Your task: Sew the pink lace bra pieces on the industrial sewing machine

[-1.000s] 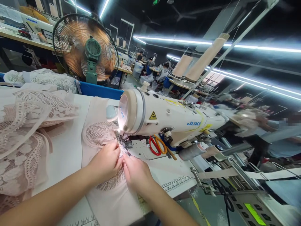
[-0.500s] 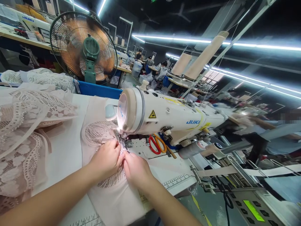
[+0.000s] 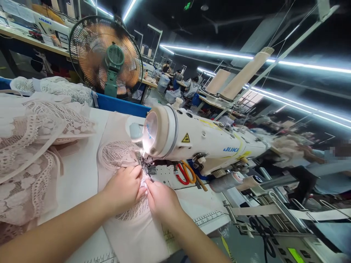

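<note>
A pale pink lace garment piece (image 3: 117, 151) lies on the white table under the needle area of a white sewing machine (image 3: 208, 140). My left hand (image 3: 124, 188) rests on the lace just in front of the presser foot (image 3: 144, 166), its fingers bent and pressed to the fabric. Close beside it on the right, my right hand (image 3: 163, 199) pinches the lace edge between thumb and forefinger. Part of the lace is hidden beneath both hands.
Lace pieces (image 3: 24, 153) are heaped at the left. Scissors with red and orange handles (image 3: 188, 173) lie under the machine arm, near a grey thread cone (image 3: 226, 182). A fan (image 3: 109, 58) stands behind a blue bin edge (image 3: 120, 104). A metal device (image 3: 274, 215) is at the right.
The view has shifted, so the scene sits slightly farther right and lower. My left fingers have spread a little from the right hand's fingertips; both hands remain at the lace.
</note>
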### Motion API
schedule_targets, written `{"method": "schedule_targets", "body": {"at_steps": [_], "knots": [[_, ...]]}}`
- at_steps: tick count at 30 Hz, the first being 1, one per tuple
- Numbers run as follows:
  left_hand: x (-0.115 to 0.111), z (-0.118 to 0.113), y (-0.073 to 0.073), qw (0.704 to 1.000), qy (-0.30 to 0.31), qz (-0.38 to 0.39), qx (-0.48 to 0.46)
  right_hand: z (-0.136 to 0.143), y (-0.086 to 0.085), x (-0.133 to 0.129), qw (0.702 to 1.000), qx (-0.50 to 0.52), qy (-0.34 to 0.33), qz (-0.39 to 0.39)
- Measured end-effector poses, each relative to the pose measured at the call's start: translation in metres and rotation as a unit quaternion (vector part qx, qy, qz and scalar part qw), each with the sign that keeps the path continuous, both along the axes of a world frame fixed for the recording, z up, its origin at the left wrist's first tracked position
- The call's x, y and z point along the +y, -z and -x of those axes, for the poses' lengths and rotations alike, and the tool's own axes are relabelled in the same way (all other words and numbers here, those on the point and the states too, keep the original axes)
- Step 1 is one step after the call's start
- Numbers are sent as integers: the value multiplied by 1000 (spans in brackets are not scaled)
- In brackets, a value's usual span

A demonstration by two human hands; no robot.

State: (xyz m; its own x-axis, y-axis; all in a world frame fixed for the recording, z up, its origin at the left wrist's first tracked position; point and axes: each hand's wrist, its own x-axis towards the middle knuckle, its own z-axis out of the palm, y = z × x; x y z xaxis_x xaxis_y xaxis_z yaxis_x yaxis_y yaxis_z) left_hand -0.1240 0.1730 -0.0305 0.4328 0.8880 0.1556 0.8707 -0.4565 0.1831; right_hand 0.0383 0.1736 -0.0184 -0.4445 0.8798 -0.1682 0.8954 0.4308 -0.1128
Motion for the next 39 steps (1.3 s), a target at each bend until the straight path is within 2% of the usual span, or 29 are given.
{"method": "schedule_targets", "body": {"at_steps": [6, 15, 22, 32, 39], "knots": [[-2, -1, -1, 1000, 18, -4, 15, 1, -2, 1, 1000, -29, -3, -11], [-4, 2, -4, 999, 33, 15, 29, 7, -13, 4, 992, -125, -8, 14], [-7, -1, -8, 999, 13, 47, 6, 15, -16, 6, 990, -142, 1, 24], [-7, -6, 0, 999, 35, -14, 16, 21, -7, 4, 990, -142, 15, 7], [-3, -4, 1, 999, 30, 5, 11, 20, -3, 5, 990, -139, 11, -14]]}}
